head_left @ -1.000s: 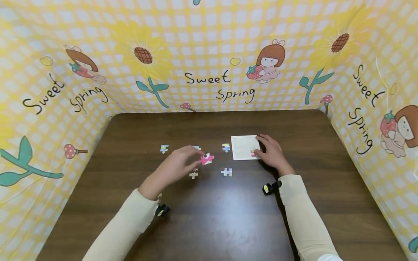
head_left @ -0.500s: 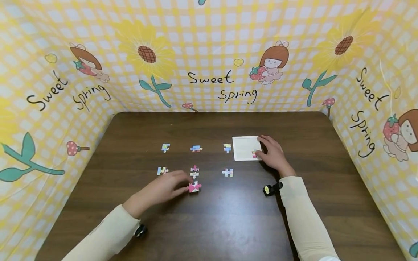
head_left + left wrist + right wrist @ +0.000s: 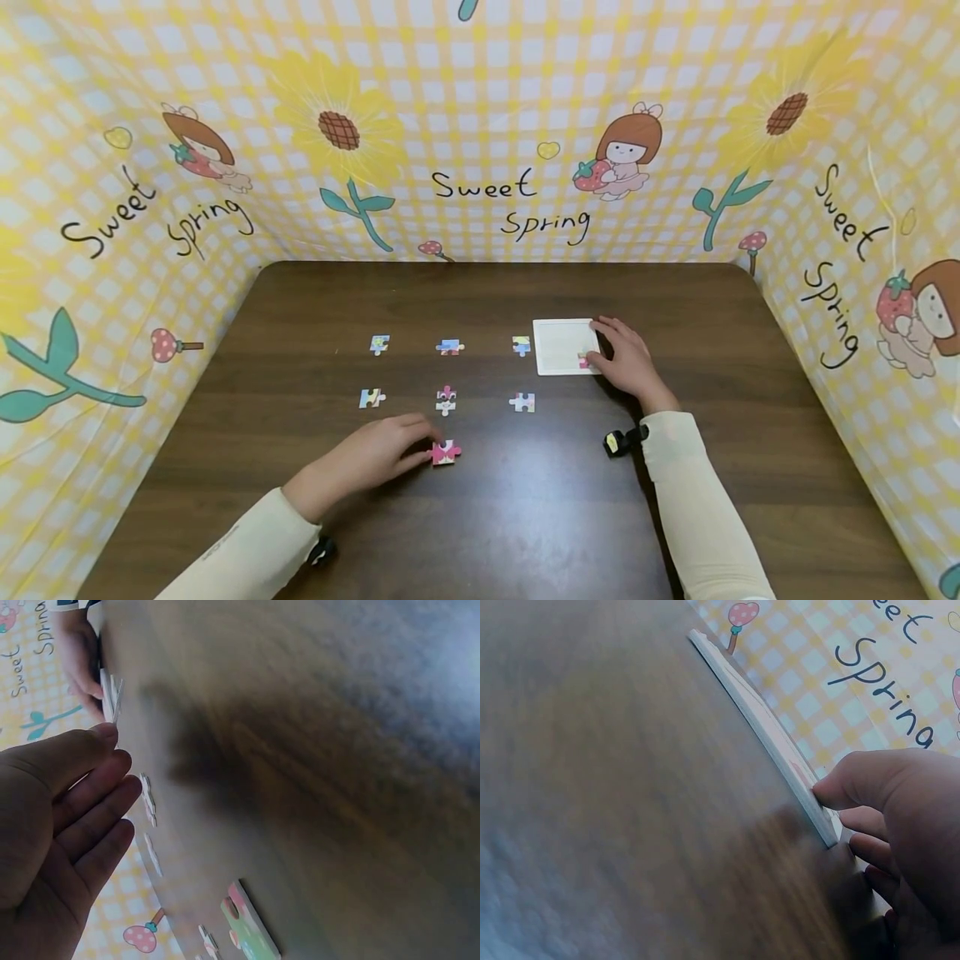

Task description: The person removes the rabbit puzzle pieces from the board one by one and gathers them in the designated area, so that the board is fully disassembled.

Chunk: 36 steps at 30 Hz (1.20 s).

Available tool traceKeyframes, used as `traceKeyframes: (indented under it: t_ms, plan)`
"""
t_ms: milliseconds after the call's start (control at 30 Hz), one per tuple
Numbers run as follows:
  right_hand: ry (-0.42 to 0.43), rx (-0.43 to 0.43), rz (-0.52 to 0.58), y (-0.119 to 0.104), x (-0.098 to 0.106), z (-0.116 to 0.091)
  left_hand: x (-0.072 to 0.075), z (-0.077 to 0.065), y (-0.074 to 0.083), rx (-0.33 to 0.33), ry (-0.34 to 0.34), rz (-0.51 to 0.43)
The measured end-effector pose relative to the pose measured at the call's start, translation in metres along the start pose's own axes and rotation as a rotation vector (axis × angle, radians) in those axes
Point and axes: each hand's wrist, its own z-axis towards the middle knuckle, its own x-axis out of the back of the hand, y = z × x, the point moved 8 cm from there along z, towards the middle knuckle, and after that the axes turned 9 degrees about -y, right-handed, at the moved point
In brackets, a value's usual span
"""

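Between thumb and index finger, my left hand (image 3: 371, 458) pinches a pink and white jigsaw piece (image 3: 446, 452) at its left side, low over the table. In the left wrist view the left hand (image 3: 67, 802) has its palm side showing, the other fingers bent loosely. My right hand (image 3: 630, 360) holds the right side of a white square puzzle tray (image 3: 551, 371), thumb on its near corner. A pink piece (image 3: 582, 360) lies in that corner, partly under the thumb. The right wrist view shows the tray (image 3: 765, 731) edge-on, the right thumb at its rim.
Loose pieces lie in two rows left of the tray: a blue one (image 3: 379, 344), another blue one (image 3: 450, 347) and a yellow-blue one (image 3: 521, 345) behind; a green-yellow one (image 3: 371, 398), a face piece (image 3: 446, 402) and a pale one (image 3: 522, 402) in front. Patterned cloth (image 3: 480, 125) walls the table.
My left hand has carried the pink and white piece from beside the back row toward the near side, below the face piece. My right hand stays at the tray.
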Motion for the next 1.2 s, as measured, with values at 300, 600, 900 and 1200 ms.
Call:
traceKeyframes:
  t_ms: [300,600,900,1200]
  plan:
    - [-0.002,0.006,-0.005,0.000,-0.001,0.000,-0.003,-0.002,0.000,0.005,-0.010,0.019]
    - [0.004,0.012,0.006,-0.001,0.000,0.000,-0.008,-0.002,0.006,-0.034,0.004,0.055]
    - [0.004,0.006,0.008,0.000,-0.001,0.000,-0.010,-0.001,0.005,-0.061,0.024,0.116]
    - [0.004,0.017,0.013,-0.001,-0.001,-0.001,-0.009,0.000,0.008,-0.089,0.048,0.171]
